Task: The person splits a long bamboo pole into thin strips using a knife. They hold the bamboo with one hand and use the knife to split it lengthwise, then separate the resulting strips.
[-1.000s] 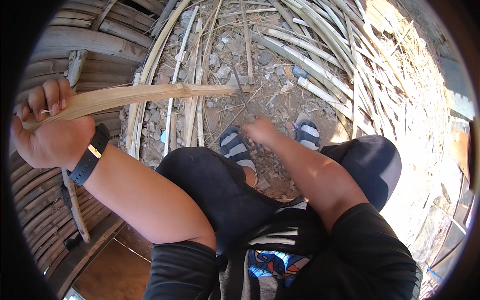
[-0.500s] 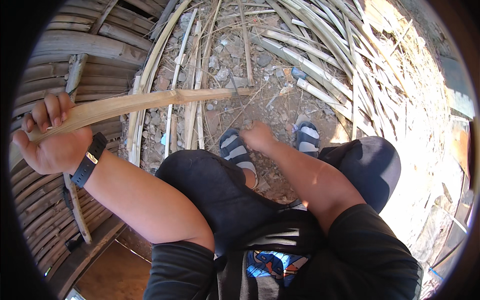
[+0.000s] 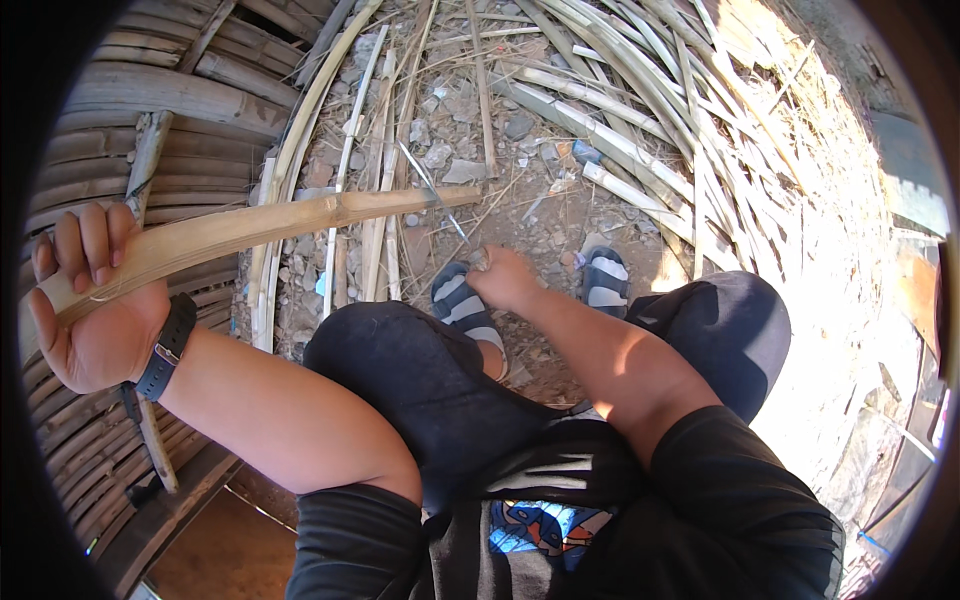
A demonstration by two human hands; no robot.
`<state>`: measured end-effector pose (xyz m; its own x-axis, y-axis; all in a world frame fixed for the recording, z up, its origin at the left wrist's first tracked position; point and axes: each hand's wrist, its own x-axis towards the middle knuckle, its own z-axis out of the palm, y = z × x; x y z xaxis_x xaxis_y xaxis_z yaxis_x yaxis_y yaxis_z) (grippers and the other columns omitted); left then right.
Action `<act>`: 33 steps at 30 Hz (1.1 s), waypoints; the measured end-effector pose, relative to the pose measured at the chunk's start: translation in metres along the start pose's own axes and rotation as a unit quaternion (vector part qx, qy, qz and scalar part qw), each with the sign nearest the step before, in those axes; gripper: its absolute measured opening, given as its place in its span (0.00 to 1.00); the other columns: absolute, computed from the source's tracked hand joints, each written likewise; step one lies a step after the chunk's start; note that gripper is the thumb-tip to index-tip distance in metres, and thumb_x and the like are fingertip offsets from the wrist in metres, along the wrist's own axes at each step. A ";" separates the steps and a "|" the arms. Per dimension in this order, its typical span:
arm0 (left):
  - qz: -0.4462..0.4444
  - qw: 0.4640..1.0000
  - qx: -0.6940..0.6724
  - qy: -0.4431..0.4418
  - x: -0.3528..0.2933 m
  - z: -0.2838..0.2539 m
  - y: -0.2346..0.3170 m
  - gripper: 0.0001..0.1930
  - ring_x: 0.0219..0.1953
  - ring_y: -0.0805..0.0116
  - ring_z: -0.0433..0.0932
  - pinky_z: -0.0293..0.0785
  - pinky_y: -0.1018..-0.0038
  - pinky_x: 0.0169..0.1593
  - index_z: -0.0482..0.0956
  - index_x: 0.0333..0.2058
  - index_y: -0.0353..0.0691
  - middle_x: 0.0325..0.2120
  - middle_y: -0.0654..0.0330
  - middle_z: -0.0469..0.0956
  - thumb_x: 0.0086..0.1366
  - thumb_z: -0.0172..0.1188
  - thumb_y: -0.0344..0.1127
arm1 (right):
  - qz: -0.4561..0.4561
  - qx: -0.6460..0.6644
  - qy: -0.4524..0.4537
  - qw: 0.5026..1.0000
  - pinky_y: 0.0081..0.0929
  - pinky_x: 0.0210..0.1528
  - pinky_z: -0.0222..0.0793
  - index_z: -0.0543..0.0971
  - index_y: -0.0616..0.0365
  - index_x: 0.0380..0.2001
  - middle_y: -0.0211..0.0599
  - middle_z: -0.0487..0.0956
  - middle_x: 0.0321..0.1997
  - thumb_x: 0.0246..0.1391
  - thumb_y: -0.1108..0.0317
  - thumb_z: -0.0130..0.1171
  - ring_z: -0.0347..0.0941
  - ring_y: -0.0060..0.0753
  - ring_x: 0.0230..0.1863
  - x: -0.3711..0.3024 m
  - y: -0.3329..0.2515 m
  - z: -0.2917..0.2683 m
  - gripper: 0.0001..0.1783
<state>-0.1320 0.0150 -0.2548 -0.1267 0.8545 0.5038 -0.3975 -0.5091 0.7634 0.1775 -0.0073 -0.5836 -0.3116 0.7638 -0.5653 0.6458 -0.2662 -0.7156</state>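
Observation:
My left hand (image 3: pixel 112 335) is closed around the near end of a long split bamboo strip (image 3: pixel 270 221), which stretches rightward across the ground in front of me. Low between my feet, my right hand (image 3: pixel 508 282) is closed in a fist on a knife (image 3: pixel 428 183); its handle is mostly hidden in the fingers. The thin, bright blade points up and to the left, crossing the strip close to its far end. Whether the edge is biting into the bamboo cannot be made out.
A woven bamboo wall (image 3: pixel 90 160) rises on the left. Long split strips (image 3: pixel 640 110) lie heaped at the upper right, with others on the stony ground (image 3: pixel 435 250) at the upper left. My sandalled feet (image 3: pixel 605 280) and bent knees (image 3: pixel 395 350) frame the right hand.
The knife blade has tilted further left and shows brighter. The bamboo strip's far end has shifted left and slightly down. Both hands have moved only a little.

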 end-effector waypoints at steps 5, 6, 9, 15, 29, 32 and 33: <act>-0.001 0.999 0.007 -0.049 -0.002 0.009 0.006 0.11 0.23 0.75 0.58 0.55 0.74 0.32 0.69 0.34 0.42 0.20 0.67 0.62 0.54 0.57 0.39 | 0.000 -0.019 -0.019 1.000 0.43 0.52 0.72 0.77 0.68 0.43 0.62 0.79 0.42 0.46 0.59 0.61 0.77 0.59 0.47 0.012 0.012 0.009 0.24; -0.003 0.999 0.006 -0.052 -0.001 0.007 0.006 0.12 0.23 0.75 0.58 0.55 0.74 0.32 0.69 0.34 0.42 0.19 0.67 0.62 0.54 0.57 0.39 | 0.028 -0.019 -0.009 0.999 0.43 0.52 0.72 0.77 0.68 0.42 0.62 0.79 0.42 0.46 0.60 0.61 0.76 0.59 0.47 0.013 0.019 0.010 0.24; 0.007 1.000 0.007 -0.025 -0.002 -0.005 0.007 0.12 0.22 0.75 0.58 0.54 0.74 0.32 0.70 0.35 0.42 0.19 0.68 0.61 0.54 0.57 0.39 | 0.073 -0.024 0.005 0.997 0.43 0.51 0.72 0.78 0.67 0.42 0.63 0.79 0.42 0.45 0.60 0.61 0.76 0.60 0.47 0.010 0.025 0.011 0.23; 0.025 0.999 0.038 0.025 -0.001 -0.020 0.011 0.12 0.22 0.75 0.57 0.54 0.74 0.31 0.70 0.33 0.41 0.18 0.68 0.60 0.52 0.58 0.38 | -0.036 0.013 -0.001 0.999 0.43 0.51 0.72 0.77 0.69 0.42 0.62 0.79 0.42 0.44 0.59 0.62 0.76 0.59 0.48 0.008 0.010 0.021 0.25; 0.044 0.994 0.048 0.092 -0.014 -0.064 0.027 0.11 0.20 0.73 0.56 0.53 0.73 0.30 0.71 0.31 0.39 0.18 0.67 0.58 0.50 0.56 0.37 | -0.022 0.000 -0.025 0.999 0.41 0.50 0.74 0.77 0.73 0.45 0.61 0.81 0.42 0.44 0.60 0.61 0.79 0.57 0.46 0.007 0.026 0.023 0.28; 0.045 0.993 0.048 0.102 -0.014 -0.053 0.023 0.11 0.21 0.73 0.57 0.53 0.73 0.30 0.71 0.31 0.39 0.17 0.67 0.58 0.50 0.55 0.37 | 0.145 -0.082 -0.054 0.985 0.42 0.50 0.73 0.76 0.73 0.46 0.62 0.80 0.42 0.45 0.59 0.61 0.78 0.58 0.47 0.019 0.064 0.015 0.29; 0.048 0.991 0.050 0.113 -0.014 -0.051 0.022 0.11 0.21 0.73 0.57 0.53 0.73 0.30 0.71 0.31 0.39 0.17 0.67 0.58 0.50 0.56 0.38 | 0.155 -0.049 -0.049 0.985 0.41 0.47 0.74 0.76 0.74 0.45 0.60 0.81 0.39 0.46 0.60 0.61 0.79 0.56 0.42 0.025 0.064 0.016 0.28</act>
<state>-0.1848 -0.0024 -0.2655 -0.3640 0.7975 0.4812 -0.2825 -0.5869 0.7588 0.1999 -0.0150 -0.6502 -0.1503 0.5932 -0.7909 0.7828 -0.4172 -0.4617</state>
